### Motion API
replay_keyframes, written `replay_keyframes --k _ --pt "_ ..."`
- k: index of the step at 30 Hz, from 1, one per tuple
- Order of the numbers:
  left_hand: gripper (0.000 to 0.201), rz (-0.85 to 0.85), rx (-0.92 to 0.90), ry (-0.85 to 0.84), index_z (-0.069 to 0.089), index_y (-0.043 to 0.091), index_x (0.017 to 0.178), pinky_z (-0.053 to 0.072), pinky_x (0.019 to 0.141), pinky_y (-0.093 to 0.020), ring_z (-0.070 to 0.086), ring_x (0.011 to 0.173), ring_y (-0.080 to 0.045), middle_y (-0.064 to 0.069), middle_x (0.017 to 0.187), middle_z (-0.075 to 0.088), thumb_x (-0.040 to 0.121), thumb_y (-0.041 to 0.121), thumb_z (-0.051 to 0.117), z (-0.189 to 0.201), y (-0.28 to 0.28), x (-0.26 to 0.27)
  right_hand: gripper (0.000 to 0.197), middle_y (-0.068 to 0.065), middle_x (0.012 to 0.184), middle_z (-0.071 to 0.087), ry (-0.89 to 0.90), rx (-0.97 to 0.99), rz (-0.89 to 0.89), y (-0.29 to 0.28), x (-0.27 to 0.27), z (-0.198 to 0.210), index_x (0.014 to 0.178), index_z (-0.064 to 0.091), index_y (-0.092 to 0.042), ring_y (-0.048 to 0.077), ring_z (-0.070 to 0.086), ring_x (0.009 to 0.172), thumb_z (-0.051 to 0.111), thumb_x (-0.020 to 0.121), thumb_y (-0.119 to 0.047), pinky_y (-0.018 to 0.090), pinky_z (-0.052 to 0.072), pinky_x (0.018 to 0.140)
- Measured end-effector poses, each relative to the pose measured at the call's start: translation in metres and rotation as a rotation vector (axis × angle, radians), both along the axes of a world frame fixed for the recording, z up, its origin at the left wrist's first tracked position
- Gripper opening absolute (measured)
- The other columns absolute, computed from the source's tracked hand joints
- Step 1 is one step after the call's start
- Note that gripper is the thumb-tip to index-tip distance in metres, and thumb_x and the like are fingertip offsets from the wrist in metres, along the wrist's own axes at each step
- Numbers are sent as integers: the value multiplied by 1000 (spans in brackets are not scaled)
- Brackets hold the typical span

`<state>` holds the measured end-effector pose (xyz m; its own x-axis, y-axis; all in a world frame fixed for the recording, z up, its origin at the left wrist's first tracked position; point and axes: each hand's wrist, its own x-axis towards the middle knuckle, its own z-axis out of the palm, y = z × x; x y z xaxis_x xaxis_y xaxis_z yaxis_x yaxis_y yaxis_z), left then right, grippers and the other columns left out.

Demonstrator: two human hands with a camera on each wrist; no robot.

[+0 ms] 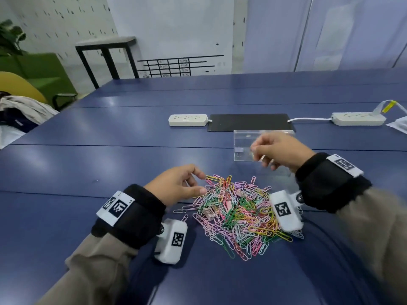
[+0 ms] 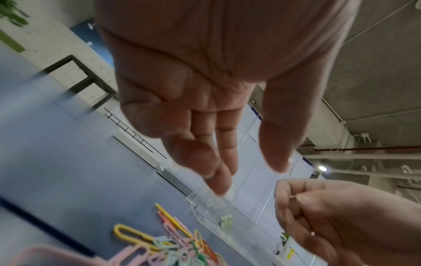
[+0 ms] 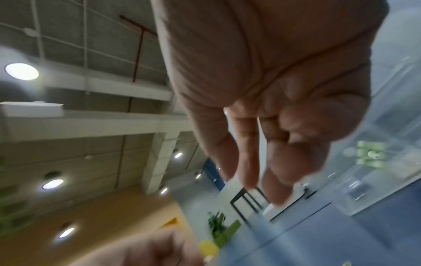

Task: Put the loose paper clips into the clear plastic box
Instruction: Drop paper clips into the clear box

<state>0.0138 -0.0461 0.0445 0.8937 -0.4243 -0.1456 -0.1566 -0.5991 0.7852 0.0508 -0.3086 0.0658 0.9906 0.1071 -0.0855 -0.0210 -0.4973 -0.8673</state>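
A heap of coloured paper clips (image 1: 237,214) lies on the blue table (image 1: 110,164). Behind it stands the clear plastic box (image 1: 242,148), with a small pale green item (image 2: 225,220) inside. My left hand (image 1: 198,183) hovers at the heap's left edge, fingers straight, thumb apart, holding nothing. The left wrist view shows that hand (image 2: 248,176) over yellow and pink clips (image 2: 136,235). My right hand (image 1: 256,150) is raised in front of the box with fingers curled. In the left wrist view it (image 2: 296,198) pinches a thin pale clip. The right wrist view is blurred; the box (image 3: 387,180) lies beyond the fingertips.
Behind the box a black mat (image 1: 248,122) lies between two white power strips (image 1: 187,119) (image 1: 359,118). A white sheet (image 1: 398,126) sits at the right edge. A chair with clothes (image 1: 19,111) stands off the table's left side.
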Motion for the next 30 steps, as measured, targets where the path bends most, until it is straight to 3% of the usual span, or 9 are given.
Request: replay_keyframes --k 5,7,10,15,20,23,25,27,30 --pt "16 -60 -19 33 57 17 96 38 50 -11 46 45 1 3 70 54 84 6 59 -4 -6 -1 18 -7 73 58 55 -538 500 40 -51 5 99 61 -21 7 51 59 63 83 -30 21 39 53" --pt "17 -95 0 76 57 19 90 38 50 -16 45 47 -5 2 69 54 83 4 59 -9 -11 -2 21 -11 69 49 -53 -766 525 56 -57 -1 99 59 -23 5 45 63 64 82 -35 19 31 53" --pt "17 -121 -9 192 54 17 84 37 45 -17 46 46 -9 5 60 58 81 4 63 -13 -18 -5 7 -4 77 53 -114 -890 505 70 -57 -8 86 51 -20 18 47 75 56 84 -24 29 30 57" --pt "22 -222 83 247 53 20 79 41 47 -17 50 46 -1 4 63 58 77 4 68 -23 -19 -8 11 7 85 59 -115 -843 480 64 -48 -10 80 53 -15 23 54 83 44 83 -8 27 34 63" --pt "32 -238 128 169 53 23 76 37 46 -12 44 38 4 12 51 52 77 -8 57 -24 -19 -11 13 -6 66 61 -2 -559 355 40 -46 -12 83 66 -9 7 54 57 55 79 -3 11 41 48" --pt "34 -205 61 110 55 27 76 40 52 -16 47 49 -2 14 60 55 75 -7 60 -23 -20 -10 14 12 78 69 86 -422 367 38 -49 -17 90 64 -12 17 59 56 67 80 -20 22 47 49" --pt "32 -149 -55 109 56 25 77 43 55 -21 50 55 -9 9 72 55 75 -7 63 -21 -22 -8 24 6 76 64 61 -498 358 44 -48 -21 88 59 -15 16 56 59 70 78 -34 26 44 52" --pt "33 -84 -189 113 56 20 78 45 55 -16 50 53 -4 4 75 52 76 -12 60 -20 -23 -6 28 -3 75 56 -3 -646 375 52 -46 -22 85 56 -18 14 51 68 69 76 -40 24 35 53" --pt "34 -37 -333 128 56 17 81 47 60 -12 52 56 0 1 75 53 78 -17 55 -21 -21 -3 22 -9 73 49 -41 -721 442 60 -46 -22 80 50 -22 16 48 77 69 77 -35 21 30 53"
